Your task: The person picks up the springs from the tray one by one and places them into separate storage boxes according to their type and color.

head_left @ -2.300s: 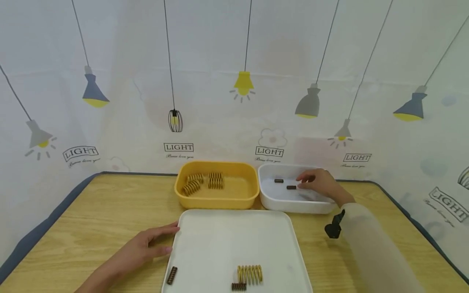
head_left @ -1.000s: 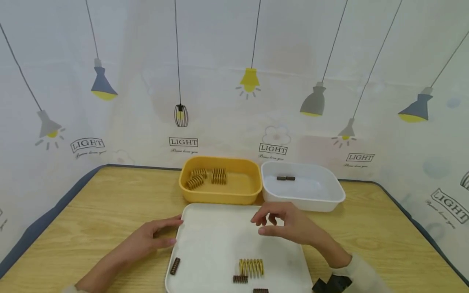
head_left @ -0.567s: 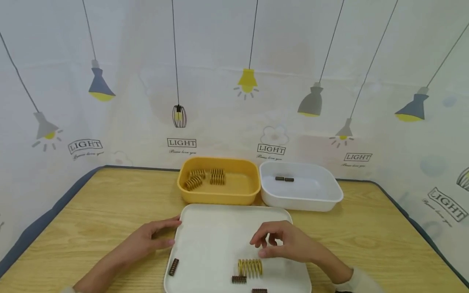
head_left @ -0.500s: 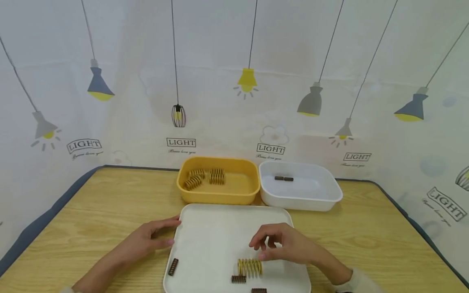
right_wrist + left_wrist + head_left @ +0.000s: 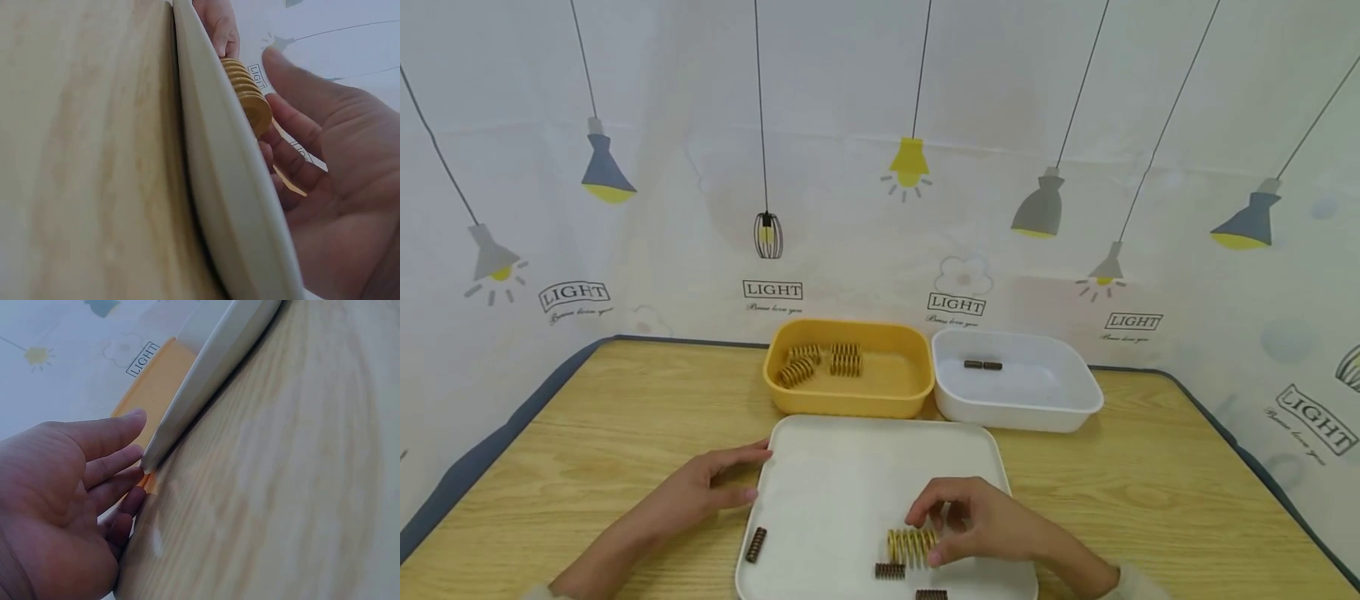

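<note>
**Right hand comes down onto the yellow spring**

Your left hand rests flat on the wooden surface, fingers relaxed and nearly straight, their tips touching the left rim of the white tray; it has not moved over the last couple of seconds. Just inside that rim lies a small dark spring.

Your right hand has come back from the white bin, crossed the tray and dropped low. Its thumb and fingers now curl round the yellow spring, which lies on its side on the tray near the front edge. The wrist view shows the coils between thumb and fingers. I judge this the start of a pick-up; the spring is not lifted yet.

Two more dark springs lie just in front of it.

Behind the tray, the yellow bin holds three yellow springs, and the white bin beside it holds two dark ones. A pale curtain printed with lamps and the word LIGHT hangs around the surface.
</note>
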A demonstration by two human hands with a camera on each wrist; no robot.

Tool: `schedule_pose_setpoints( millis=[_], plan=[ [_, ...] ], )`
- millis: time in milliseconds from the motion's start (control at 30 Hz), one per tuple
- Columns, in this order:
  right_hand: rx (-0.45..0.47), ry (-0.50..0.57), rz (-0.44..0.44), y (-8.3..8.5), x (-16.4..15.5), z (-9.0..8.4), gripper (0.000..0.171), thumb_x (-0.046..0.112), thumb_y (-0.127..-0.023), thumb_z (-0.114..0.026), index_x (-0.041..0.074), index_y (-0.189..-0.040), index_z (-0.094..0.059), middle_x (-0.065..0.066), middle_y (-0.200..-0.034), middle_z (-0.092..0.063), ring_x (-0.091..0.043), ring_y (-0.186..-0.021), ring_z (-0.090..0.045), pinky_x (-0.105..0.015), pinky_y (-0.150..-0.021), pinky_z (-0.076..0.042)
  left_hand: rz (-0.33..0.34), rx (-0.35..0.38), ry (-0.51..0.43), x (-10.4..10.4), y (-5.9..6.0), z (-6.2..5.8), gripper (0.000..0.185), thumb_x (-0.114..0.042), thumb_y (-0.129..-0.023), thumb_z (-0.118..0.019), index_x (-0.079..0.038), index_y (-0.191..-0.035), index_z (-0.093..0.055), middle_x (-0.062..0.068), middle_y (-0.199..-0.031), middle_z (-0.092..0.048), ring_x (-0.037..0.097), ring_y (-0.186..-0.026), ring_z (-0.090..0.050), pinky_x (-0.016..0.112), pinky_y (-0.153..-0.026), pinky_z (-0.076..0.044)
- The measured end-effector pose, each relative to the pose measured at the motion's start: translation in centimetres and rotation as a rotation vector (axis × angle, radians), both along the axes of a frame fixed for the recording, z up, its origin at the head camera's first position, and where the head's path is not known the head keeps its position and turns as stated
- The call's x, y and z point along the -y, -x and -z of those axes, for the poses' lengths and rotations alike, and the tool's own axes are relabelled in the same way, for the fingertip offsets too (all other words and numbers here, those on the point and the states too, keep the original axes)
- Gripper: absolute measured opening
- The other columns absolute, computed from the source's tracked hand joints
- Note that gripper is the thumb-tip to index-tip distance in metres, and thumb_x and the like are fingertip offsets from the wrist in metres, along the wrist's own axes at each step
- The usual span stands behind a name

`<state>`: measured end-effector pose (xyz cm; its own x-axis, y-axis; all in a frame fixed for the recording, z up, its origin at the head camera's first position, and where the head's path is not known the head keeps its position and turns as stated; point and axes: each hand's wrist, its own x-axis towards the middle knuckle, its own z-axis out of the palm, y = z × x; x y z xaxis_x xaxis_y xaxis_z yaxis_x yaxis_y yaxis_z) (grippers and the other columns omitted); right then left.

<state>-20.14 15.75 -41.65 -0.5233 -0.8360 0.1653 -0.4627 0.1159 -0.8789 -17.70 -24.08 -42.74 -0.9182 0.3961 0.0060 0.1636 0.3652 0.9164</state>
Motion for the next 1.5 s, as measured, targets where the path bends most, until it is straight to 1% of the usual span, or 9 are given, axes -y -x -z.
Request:
schedule_pose_setpoints(
  millis=[67,300,367,533,600,800,1100,1300,1500],
  plan=[
    [-0.016,-0.003,0.005,-0.1,0.0,0.2,0.032,0.015,-0.081,-0.078,0.014,-0.110,-0.065,-0.007,-0.099,-0.063,-0.022,-0.074,-0.050,-0.021,-0.056,-0.040,0.003,0.003,0.003,0.0,0.0,0.0,0.048,-0.026,-0.089,-0.068,-0.013,-0.134,-0.056,0.005,-0.148,-0.040,0.030,-0.140,-0.021,0.030,-0.108,-0.019],
    [-0.059,0.002,0.011,0.0,0.0,1.0,0.035,0.017,-0.079,-0.080,0.014,-0.111,-0.065,-0.004,-0.097,-0.063,-0.021,-0.072,-0.050,-0.022,-0.053,-0.040,0.004,0.014,0.005,0.1,0.1,0.0,0.049,-0.027,-0.089,-0.068,-0.013,-0.134,-0.056,0.006,-0.148,-0.040,0.031,-0.139,-0.021,0.040,-0.108,-0.019],
    [-0.075,0.004,0.014,0.1,0.0,1.2,0.037,0.017,-0.078,-0.080,0.015,-0.112,-0.065,-0.002,-0.097,-0.063,-0.020,-0.071,-0.050,-0.022,-0.052,-0.040,0.004,0.013,0.004,0.0,0.1,0.0,0.049,-0.027,-0.089,-0.068,-0.012,-0.134,-0.056,0.006,-0.148,-0.040,0.031,-0.139,-0.021,0.039,-0.109,-0.020],
    [-0.139,0.003,0.011,-0.1,-0.1,1.5,0.042,0.017,-0.076,-0.081,0.016,-0.114,-0.063,0.002,-0.099,-0.062,-0.019,-0.070,-0.049,-0.020,-0.052,-0.040,0.004,0.001,-0.005,0.0,0.0,-0.1,0.049,-0.026,-0.089,-0.068,-0.011,-0.134,-0.056,0.007,-0.148,-0.040,0.031,-0.139,-0.022,0.012,-0.099,-0.021],
    [-0.162,-0.005,0.011,-0.2,0.0,1.5,0.043,0.019,-0.076,-0.081,0.016,-0.115,-0.063,0.003,-0.100,-0.062,-0.018,-0.070,-0.049,-0.019,-0.053,-0.040,0.003,-0.005,-0.007,0.0,0.0,-0.2,0.049,-0.026,-0.089,-0.068,-0.011,-0.134,-0.056,0.008,-0.147,-0.041,0.032,-0.139,-0.022,0.009,-0.097,-0.021],
    [-0.161,-0.048,0.036,-0.7,0.0,1.3,0.041,0.026,-0.078,-0.080,0.019,-0.114,-0.063,0.007,-0.097,-0.061,-0.011,-0.070,-0.047,-0.016,-0.054,-0.040,-0.001,-0.007,0.000,0.0,-0.1,-0.1,0.049,-0.027,-0.089,-0.068,-0.012,-0.134,-0.056,0.007,-0.148,-0.040,0.032,-0.139,-0.022,0.012,-0.100,-0.020],
    [-0.151,-0.040,0.096,-0.9,0.1,1.5,0.032,0.024,-0.081,-0.078,0.019,-0.110,-0.066,0.006,-0.082,-0.057,-0.005,-0.063,-0.044,-0.016,-0.051,-0.038,0.004,-0.016,0.002,0.0,-0.1,-0.1,0.048,-0.027,-0.089,-0.067,-0.012,-0.133,-0.056,0.006,-0.147,-0.041,0.031,-0.139,-0.021,0.009,-0.098,-0.019],
    [-0.151,-0.014,0.119,-0.8,0.1,1.6,0.032,0.022,-0.080,-0.079,0.017,-0.109,-0.067,0.005,-0.086,-0.061,-0.006,-0.070,-0.052,-0.022,-0.057,-0.047,0.006,-0.011,0.013,0.1,0.0,0.0,0.049,-0.028,-0.089,-0.067,-0.012,-0.134,-0.056,0.006,-0.147,-0.041,0.031,-0.139,-0.022,0.014,-0.101,-0.020],
    [-0.122,0.019,0.128,-0.5,0.0,1.7,0.034,0.017,-0.079,-0.080,0.010,-0.110,-0.068,-0.002,-0.090,-0.065,-0.013,-0.072,-0.055,-0.025,-0.060,-0.050,0.005,-0.018,0.025,0.1,0.2,0.1,0.049,-0.028,-0.089,-0.067,-0.013,-0.134,-0.056,0.005,-0.148,-0.041,0.030,-0.139,-0.022,0.017,-0.103,-0.020]
  ],
)
